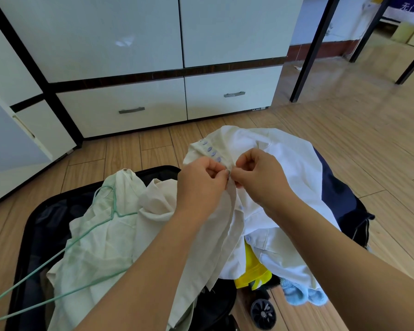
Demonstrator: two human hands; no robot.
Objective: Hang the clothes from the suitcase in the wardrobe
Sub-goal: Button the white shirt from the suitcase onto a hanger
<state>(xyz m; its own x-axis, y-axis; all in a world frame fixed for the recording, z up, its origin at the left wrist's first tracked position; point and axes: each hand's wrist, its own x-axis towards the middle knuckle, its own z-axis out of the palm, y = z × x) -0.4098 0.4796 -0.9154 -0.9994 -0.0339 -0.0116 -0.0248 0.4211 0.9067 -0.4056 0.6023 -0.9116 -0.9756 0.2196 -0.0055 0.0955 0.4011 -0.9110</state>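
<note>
A dark blue banner (410, 5) at the top right corner carries white Chinese characters, cut off by the picture's edge; the two clearest read "无门", and the rest are too cropped to make out. A small dark label (258, 109) sits at the foot of the wardrobe (153, 56), its print too small to read.

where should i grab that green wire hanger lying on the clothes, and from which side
Take the green wire hanger at its hook and neck, where it lies raised on the pale green garment in the suitcase. Come from above with the left hand, which is nearer. That part sits clear on top; the lower corner runs off frame.
</note>
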